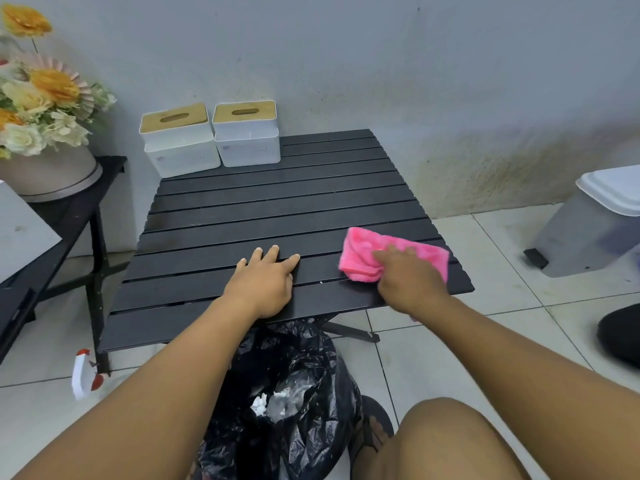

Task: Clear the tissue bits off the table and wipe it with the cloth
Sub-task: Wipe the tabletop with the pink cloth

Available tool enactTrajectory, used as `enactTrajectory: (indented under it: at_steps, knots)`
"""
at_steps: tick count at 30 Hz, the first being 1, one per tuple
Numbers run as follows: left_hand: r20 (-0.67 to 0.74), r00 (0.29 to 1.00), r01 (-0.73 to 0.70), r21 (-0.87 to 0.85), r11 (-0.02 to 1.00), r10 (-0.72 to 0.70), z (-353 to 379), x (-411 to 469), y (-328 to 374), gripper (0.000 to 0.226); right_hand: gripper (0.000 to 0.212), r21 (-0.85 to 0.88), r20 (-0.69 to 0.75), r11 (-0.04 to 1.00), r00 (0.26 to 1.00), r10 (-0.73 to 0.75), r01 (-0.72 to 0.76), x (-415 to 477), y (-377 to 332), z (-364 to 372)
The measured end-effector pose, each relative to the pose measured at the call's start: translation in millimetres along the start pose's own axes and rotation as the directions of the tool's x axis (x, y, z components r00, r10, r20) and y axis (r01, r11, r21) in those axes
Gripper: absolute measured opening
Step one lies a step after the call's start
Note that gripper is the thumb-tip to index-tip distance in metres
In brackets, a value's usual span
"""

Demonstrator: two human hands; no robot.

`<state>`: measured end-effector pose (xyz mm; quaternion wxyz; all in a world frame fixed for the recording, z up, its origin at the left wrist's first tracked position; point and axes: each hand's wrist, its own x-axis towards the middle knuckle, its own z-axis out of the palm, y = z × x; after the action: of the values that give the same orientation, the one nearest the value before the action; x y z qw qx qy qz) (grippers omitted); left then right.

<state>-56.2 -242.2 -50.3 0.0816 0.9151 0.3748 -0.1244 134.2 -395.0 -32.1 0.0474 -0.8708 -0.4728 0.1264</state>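
Both hands are down: right hand (408,278) presses the pink cloth (391,254) under flat fingers, left hand (266,282) splayed, empty. Wipe along the slatted table (277,202), far end too.

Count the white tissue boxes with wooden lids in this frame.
2. The left tissue box and the right tissue box stand side by side at the table's far left corner, against the wall.

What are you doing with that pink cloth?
A person is wiping the black slatted table. The right hand presses the pink cloth near the table's right edge, while the left hand rests flat on the slats. White tissue bits already lie in the black bin bag below. Two tissue boxes stand at the far corner.
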Motion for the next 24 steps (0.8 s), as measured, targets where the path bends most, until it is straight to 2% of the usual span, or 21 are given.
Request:
enactTrajectory:
  at_steps: [2,4,7,8,10,11,13,15,18,21,24]
  knots:
    - [-0.008,1.0,-0.003,-0.004,1.0,0.003,0,0,0,0.052,0.056,0.016,0.007,0.99,0.99,-0.14,0.14,0,-25,10]
    - [-0.001,1.0,-0.007,-0.024,1.0,0.007,0,-1,-3,0.052,0.057,0.099,0.093,0.948,0.946,-0.31,0.301,-4,-41,15]
    - [0.031,0.999,-0.021,-0.035,0.999,0.022,-3,-3,-8,0.053,0.054,0.261,0.269,0.895,0.863,-0.428,0.362,-5,-33,6]
    - [0.029,0.999,-0.026,-0.034,0.999,0.027,-4,-2,-8,0.053,0.049,0.292,0.279,0.891,0.859,-0.428,0.349,-5,-26,-2]
    - [0.011,0.999,-0.032,-0.042,0.999,0.033,-5,-1,-11,0.052,0.043,0.349,0.141,0.896,0.929,-0.342,0.277,3,-16,-22]
    - [0.009,0.999,-0.035,-0.047,0.998,0.035,-5,-1,-12,0.052,0.043,0.382,0.029,0.899,0.969,-0.245,0.215,6,-13,-30]
    - [0.01,0.999,-0.04,-0.047,0.998,0.041,-4,-2,-12,0.052,0.047,0.417,-0.138,0.905,0.99,-0.022,0.079,14,-10,-29]
    - [0.013,0.999,-0.039,-0.048,0.998,0.04,-2,-3,-13,0.052,0.057,0.37,-0.096,0.929,0.994,0.049,-0.01,11,-23,-15]
    - [0.012,0.999,-0.048,-0.06,0.997,0.048,-2,-3,-15,0.053,0.067,0.119,0.058,0.989,0.994,-0.097,0.09,-4,-53,18]
    - [0.026,0.998,-0.051,-0.07,0.996,0.053,-4,-3,-16,0.053,0.063,0.073,0.09,0.968,0.965,-0.248,0.242,-15,-68,22]
    - [0.038,0.998,-0.051,-0.051,0.997,0.053,-4,-4,-15,0.05,0.065,0.041,0.139,0.955,0.945,-0.296,0.293,-21,-62,19]
